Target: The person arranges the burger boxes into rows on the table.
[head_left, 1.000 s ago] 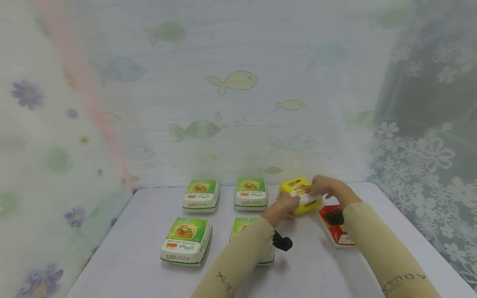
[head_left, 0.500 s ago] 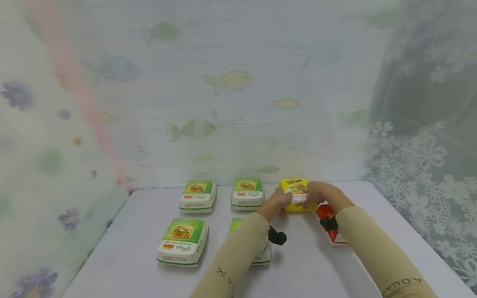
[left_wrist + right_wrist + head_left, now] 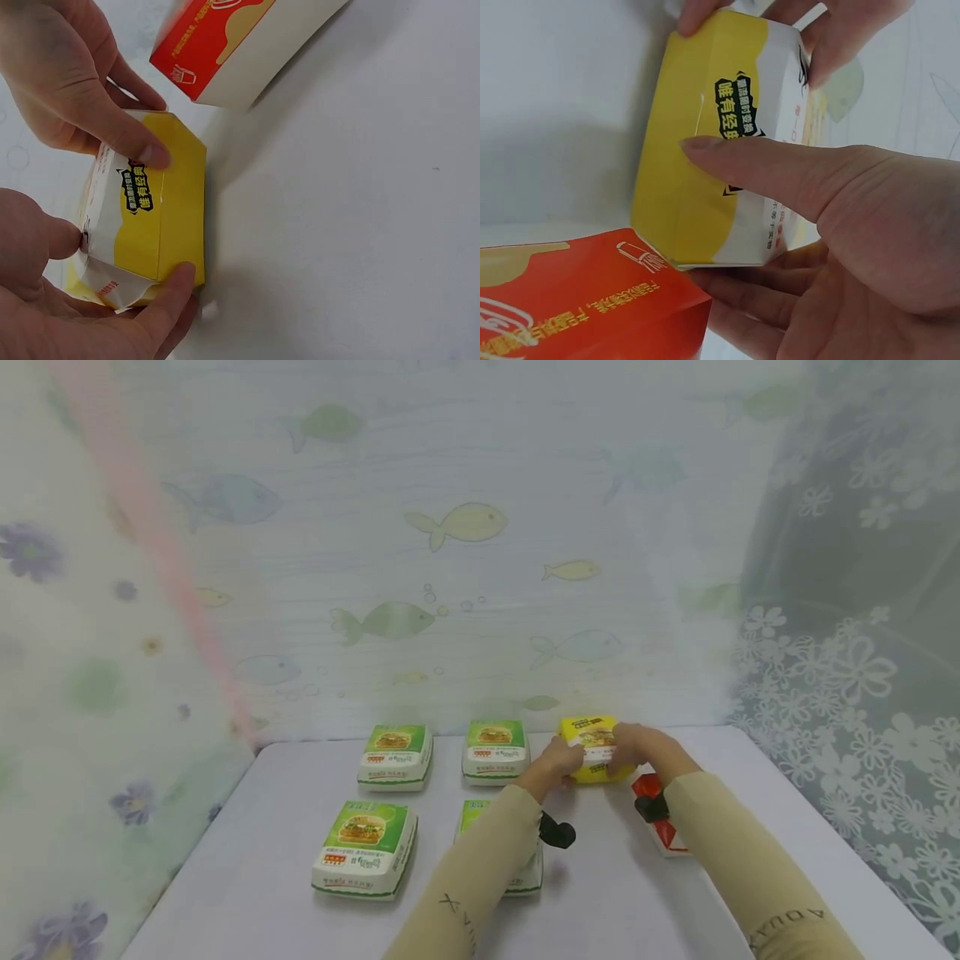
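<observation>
A yellow burger box (image 3: 592, 745) stands at the back of the white table (image 3: 622, 893), in line with two green boxes. Both hands hold it by its sides. My left hand (image 3: 562, 762) grips its left end, with the thumb (image 3: 64, 236) on the lid and a finger (image 3: 176, 281) curled round the near corner. My right hand (image 3: 628, 750) grips the right end, its thumb (image 3: 772, 172) lying across the yellow side (image 3: 682, 187). A red box (image 3: 658, 818) lies just right of it, partly hidden by my right wrist.
Two green burger boxes (image 3: 395, 755) (image 3: 495, 749) sit in the back row. Another (image 3: 365, 847) lies front left, and one more (image 3: 480, 817) is half hidden under my left forearm. Patterned curtains close in the table on three sides.
The yellow box has shifted a little left and back and gone from tilted to level, beside the back-row green box. Both hands stayed on it.
</observation>
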The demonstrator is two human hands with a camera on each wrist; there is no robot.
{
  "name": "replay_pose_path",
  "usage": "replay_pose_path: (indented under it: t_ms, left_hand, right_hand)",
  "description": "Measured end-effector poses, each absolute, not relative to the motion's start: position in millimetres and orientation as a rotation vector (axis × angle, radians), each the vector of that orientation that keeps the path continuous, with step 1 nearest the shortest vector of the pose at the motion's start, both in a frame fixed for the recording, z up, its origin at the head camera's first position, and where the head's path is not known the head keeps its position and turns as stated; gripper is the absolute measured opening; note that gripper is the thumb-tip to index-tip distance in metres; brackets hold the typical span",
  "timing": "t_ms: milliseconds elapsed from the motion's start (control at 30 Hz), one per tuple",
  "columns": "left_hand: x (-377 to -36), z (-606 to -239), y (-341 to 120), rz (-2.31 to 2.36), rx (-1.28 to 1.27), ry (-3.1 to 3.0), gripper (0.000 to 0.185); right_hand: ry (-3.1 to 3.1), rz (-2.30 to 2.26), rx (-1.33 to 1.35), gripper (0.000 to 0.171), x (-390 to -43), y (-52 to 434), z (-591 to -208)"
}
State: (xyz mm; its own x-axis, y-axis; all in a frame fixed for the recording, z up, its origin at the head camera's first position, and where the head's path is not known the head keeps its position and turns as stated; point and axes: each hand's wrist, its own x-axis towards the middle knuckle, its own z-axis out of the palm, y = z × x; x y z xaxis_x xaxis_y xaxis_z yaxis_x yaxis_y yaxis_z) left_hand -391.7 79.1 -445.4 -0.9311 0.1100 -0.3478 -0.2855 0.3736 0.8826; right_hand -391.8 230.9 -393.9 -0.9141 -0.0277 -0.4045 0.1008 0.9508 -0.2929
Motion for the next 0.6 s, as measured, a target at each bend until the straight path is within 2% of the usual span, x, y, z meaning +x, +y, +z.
replay_pose_path:
  t_ms: [267,500,600]
  left_hand:
    - [-396,-449,79,1.594,-0.163,2.276,0.055]
    - [-394,-447,75,1.569,-0.138,2.304,0.061]
    - [-389,-441,74,1.548,-0.085,2.338,0.063]
  right_hand:
    - [2.683,-0.452,0.085,0.065,-398,235,-402]
    - [2.674,-0.431,0.055,0.064,-391,239,-392]
    - [2.707,-0.370,-0.020,0.072,-384,242,-382]
